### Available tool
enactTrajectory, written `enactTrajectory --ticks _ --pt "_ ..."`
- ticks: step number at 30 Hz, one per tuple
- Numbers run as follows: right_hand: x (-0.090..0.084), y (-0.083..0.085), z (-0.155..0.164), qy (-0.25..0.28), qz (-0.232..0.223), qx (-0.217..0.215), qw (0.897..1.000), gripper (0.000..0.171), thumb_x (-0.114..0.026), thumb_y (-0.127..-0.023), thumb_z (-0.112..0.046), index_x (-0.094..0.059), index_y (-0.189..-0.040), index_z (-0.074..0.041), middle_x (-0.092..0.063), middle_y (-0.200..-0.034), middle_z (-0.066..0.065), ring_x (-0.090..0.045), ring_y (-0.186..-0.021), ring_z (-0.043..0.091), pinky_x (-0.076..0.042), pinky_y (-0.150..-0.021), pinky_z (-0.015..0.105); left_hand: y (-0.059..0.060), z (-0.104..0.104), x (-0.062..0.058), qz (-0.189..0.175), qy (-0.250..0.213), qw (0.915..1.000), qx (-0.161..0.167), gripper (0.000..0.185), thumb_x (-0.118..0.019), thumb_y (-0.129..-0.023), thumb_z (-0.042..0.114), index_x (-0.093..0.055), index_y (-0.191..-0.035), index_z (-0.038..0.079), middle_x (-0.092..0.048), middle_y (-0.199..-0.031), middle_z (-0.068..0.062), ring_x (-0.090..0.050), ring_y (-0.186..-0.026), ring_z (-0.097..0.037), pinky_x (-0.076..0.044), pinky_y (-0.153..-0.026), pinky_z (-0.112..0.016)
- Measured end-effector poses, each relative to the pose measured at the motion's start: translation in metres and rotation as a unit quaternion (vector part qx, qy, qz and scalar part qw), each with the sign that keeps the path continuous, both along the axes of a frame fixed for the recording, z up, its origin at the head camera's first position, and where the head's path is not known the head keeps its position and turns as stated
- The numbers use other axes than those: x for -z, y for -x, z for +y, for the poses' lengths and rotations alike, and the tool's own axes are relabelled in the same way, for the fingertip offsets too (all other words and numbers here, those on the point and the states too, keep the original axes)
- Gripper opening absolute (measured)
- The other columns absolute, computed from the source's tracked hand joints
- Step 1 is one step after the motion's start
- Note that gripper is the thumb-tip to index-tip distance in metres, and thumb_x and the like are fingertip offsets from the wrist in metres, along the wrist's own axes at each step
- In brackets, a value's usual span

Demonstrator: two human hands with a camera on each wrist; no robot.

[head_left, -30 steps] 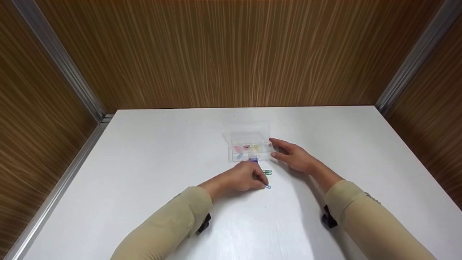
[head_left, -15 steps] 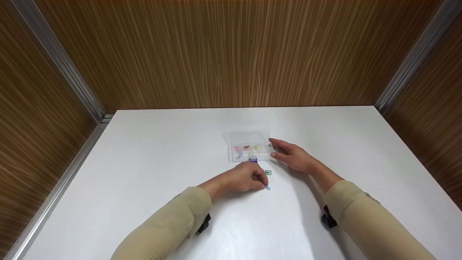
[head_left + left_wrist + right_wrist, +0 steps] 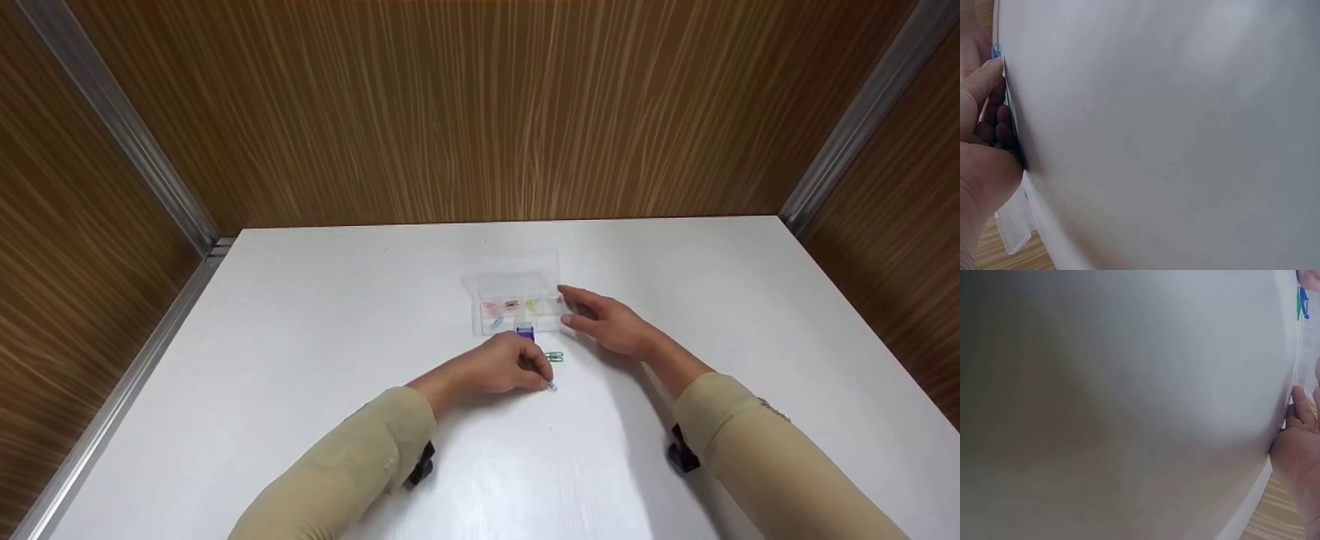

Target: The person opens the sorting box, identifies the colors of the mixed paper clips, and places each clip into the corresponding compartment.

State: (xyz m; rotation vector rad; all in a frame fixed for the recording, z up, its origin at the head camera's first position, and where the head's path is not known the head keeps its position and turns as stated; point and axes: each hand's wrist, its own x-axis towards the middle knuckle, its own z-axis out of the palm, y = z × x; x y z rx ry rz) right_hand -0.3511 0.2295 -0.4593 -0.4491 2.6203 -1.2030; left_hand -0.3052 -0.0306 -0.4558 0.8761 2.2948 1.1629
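Note:
In the head view, my left hand (image 3: 502, 365) pinches a light blue paper clip (image 3: 553, 387) just above or on the white table; which of these I cannot tell. The blue clip (image 3: 996, 51) also shows at the fingertips in the left wrist view. Green paper clips (image 3: 555, 357) lie just beyond those fingers. My right hand (image 3: 611, 326) rests at the right side of a clear plastic box (image 3: 551, 324), fingers and thumb extended along its edge. Inside the box are pink clips (image 3: 491, 307), a dark red clip (image 3: 511, 304), yellow clips (image 3: 532, 304) and a blue clip (image 3: 497, 322).
A small purple object (image 3: 525, 333), perhaps a binder clip, sits at the box's front edge, partly behind my left hand. The transparent lid (image 3: 517, 262) stands raised at the back. Brown wood-grain panels (image 3: 480, 112) enclose the white table (image 3: 315, 300) at the back and sides.
The pinched blue clip has turned slightly and shifted a little left with my left fingertips. My right hand stays in place at the box.

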Motion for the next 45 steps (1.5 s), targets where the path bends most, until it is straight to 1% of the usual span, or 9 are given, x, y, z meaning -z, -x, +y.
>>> enactTrajectory --ticks 7,10,12,17,21,26,30,38,45 --pt "0.003 0.000 0.001 0.006 -0.003 -0.001 1.000 0.064 -0.064 -0.108 -0.037 -0.040 -0.165 -0.022 -0.034 -0.171 0.009 -0.023 -0.159 0.033 -0.016 -0.127 0.054 -0.001 -0.001 0.000 -0.041 -0.041 0.9982 -0.013 0.008 -0.077 -0.097 0.008 -0.082 -0.101 0.013 -0.077 -0.098 0.004 -0.061 -0.092 -0.006 -0.048 -0.087 -0.022" --pt "0.004 -0.001 0.001 0.009 -0.007 0.000 1.000 0.064 -0.064 -0.108 -0.037 -0.040 -0.165 -0.022 -0.035 -0.170 0.009 -0.024 -0.159 0.032 -0.017 -0.127 0.053 -0.001 -0.003 0.000 -0.041 -0.052 0.9975 -0.023 0.011 -0.075 -0.099 0.007 -0.082 -0.104 0.012 -0.077 -0.098 0.004 -0.061 -0.092 -0.006 -0.048 -0.086 -0.022" --pt "0.004 -0.001 0.001 0.010 -0.010 0.000 1.000 0.064 -0.064 -0.108 -0.037 -0.040 -0.165 -0.022 -0.035 -0.170 0.009 -0.025 -0.159 0.031 -0.017 -0.127 0.052 0.001 -0.006 -0.002 -0.029 -0.057 0.9973 -0.036 0.012 -0.073 -0.100 0.007 -0.082 -0.106 0.010 -0.077 -0.098 0.005 -0.062 -0.091 -0.007 -0.048 -0.084 -0.023" --pt "0.002 0.000 -0.001 -0.004 -0.025 0.009 1.000 0.066 -0.063 -0.107 -0.044 -0.038 -0.166 -0.028 -0.032 -0.172 0.005 -0.022 -0.160 0.031 -0.014 -0.127 0.055 0.012 -0.020 -0.020 0.001 -0.066 0.9940 -0.087 0.014 -0.074 -0.100 0.010 -0.082 -0.111 0.008 -0.076 -0.103 0.006 -0.062 -0.096 -0.011 -0.049 -0.087 -0.028" --pt "0.001 0.002 -0.001 -0.014 -0.032 0.016 0.999 0.068 -0.063 -0.106 -0.048 -0.037 -0.166 -0.031 -0.030 -0.173 0.004 -0.019 -0.161 0.031 -0.013 -0.127 0.057 0.022 -0.035 -0.035 0.010 -0.070 0.9882 -0.136 0.014 -0.074 -0.101 0.011 -0.082 -0.113 0.010 -0.075 -0.107 0.006 -0.063 -0.103 -0.017 -0.051 -0.093 -0.034" --pt "0.002 0.001 -0.002 -0.015 -0.031 0.020 0.999 0.068 -0.064 -0.106 -0.046 -0.037 -0.166 -0.032 -0.030 -0.173 0.003 -0.018 -0.161 0.031 -0.012 -0.127 0.056 0.033 -0.049 -0.044 0.014 -0.068 0.9804 -0.184 0.014 -0.073 -0.102 0.011 -0.082 -0.112 0.013 -0.074 -0.110 0.004 -0.062 -0.107 -0.020 -0.051 -0.096 -0.038" --pt "0.002 0.001 -0.001 -0.013 -0.032 0.021 0.999 0.069 -0.064 -0.105 -0.047 -0.037 -0.166 -0.033 -0.030 -0.173 0.003 -0.018 -0.161 0.031 -0.012 -0.127 0.056 0.040 -0.054 -0.042 0.021 -0.061 0.9779 -0.199 0.013 -0.072 -0.102 0.012 -0.081 -0.112 0.012 -0.073 -0.110 0.002 -0.060 -0.109 -0.021 -0.049 -0.100 -0.039" --pt "0.003 0.000 -0.001 -0.007 -0.032 0.021 0.999 0.069 -0.064 -0.106 -0.046 -0.037 -0.167 -0.031 -0.031 -0.173 0.003 -0.019 -0.161 0.030 -0.013 -0.128 0.055 0.050 -0.054 -0.027 0.025 -0.041 0.9714 -0.233 0.012 -0.073 -0.102 0.011 -0.082 -0.107 0.017 -0.073 -0.107 0.002 -0.059 -0.107 -0.020 -0.048 -0.101 -0.039" --pt "0.003 0.001 -0.002 0.003 -0.031 0.023 0.999 0.066 -0.064 -0.106 -0.044 -0.038 -0.166 -0.030 -0.032 -0.172 0.003 -0.020 -0.161 0.029 -0.012 -0.128 0.053 0.053 -0.052 -0.020 0.023 -0.029 0.9708 -0.237 0.011 -0.072 -0.102 0.011 -0.081 -0.106 0.017 -0.072 -0.106 0.002 -0.060 -0.104 -0.020 -0.048 -0.098 -0.038"
